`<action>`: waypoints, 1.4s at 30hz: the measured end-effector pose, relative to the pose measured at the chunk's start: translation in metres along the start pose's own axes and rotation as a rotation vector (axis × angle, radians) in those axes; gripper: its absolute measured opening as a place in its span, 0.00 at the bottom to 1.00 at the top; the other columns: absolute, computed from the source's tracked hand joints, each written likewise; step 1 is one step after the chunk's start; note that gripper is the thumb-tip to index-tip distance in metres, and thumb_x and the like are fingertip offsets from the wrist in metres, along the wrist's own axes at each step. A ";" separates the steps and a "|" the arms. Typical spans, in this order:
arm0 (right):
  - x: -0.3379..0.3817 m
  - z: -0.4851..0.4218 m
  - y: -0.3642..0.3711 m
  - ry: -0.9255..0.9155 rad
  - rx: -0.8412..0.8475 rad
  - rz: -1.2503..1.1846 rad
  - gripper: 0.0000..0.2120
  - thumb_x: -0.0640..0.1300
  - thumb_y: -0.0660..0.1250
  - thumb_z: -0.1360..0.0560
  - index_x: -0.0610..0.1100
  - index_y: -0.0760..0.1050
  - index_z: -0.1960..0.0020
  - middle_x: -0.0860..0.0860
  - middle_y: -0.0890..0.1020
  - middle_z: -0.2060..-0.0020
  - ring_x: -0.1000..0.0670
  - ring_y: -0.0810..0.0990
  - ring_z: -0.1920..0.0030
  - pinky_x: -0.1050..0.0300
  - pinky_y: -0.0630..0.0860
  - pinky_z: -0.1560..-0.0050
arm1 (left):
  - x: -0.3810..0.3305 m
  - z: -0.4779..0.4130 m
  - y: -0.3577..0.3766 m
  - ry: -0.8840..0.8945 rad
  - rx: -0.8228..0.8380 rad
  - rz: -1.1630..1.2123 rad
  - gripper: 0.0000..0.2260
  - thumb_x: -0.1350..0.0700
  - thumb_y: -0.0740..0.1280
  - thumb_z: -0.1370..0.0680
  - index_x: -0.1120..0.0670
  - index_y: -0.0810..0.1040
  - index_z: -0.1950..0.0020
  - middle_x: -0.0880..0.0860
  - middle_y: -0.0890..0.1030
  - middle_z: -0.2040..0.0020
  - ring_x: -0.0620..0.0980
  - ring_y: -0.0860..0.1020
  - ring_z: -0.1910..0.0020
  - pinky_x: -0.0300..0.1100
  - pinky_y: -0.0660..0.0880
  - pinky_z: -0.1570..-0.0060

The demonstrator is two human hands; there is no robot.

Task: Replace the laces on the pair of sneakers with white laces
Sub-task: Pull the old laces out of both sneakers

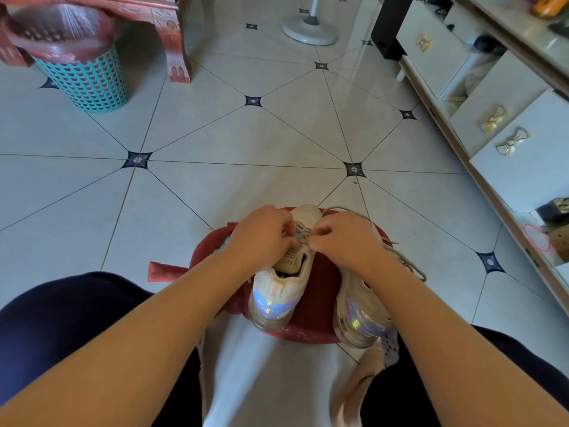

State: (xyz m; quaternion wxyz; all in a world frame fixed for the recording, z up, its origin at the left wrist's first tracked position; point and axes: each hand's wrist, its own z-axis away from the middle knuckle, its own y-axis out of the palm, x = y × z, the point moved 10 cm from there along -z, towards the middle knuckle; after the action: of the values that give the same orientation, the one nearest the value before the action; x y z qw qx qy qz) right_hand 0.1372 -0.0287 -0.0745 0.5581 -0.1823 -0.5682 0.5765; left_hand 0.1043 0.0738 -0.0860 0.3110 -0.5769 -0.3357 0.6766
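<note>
Two cream knit sneakers with shiny iridescent heels stand side by side on a round red stool (320,291), toes pointing away from me. My left hand (261,234) and my right hand (346,238) are both over the laced front of the left sneaker (278,291), fingers curled and pinching its speckled grey lace (303,231) near the tongue. A loose length of that grey lace (403,258) loops over my right hand and trails to the right. The right sneaker (358,312) lies partly under my right wrist. No white laces are visible.
A teal mesh bin (89,81) with a pink bag stands far left beside a carved red wooden leg (175,47). A white fan base (309,29) is at the back. White cabinet drawers (505,124) line the right. A red cloth (166,269) hangs off the stool's left.
</note>
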 end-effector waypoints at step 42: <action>-0.005 0.000 -0.002 0.004 -0.090 -0.082 0.08 0.45 0.65 0.30 0.43 0.81 0.57 0.47 0.83 0.57 0.48 0.80 0.55 0.55 0.75 0.58 | -0.028 0.001 -0.013 0.222 -0.155 -0.323 0.11 0.46 0.67 0.28 0.48 0.79 0.48 0.48 0.79 0.54 0.51 0.71 0.47 0.43 0.54 0.53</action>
State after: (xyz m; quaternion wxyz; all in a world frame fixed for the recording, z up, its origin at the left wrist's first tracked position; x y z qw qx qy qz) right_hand 0.1395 -0.0338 -0.0746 0.5738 -0.1848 -0.5994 0.5266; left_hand 0.1073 0.0583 -0.0594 0.4050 -0.6087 -0.4385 0.5226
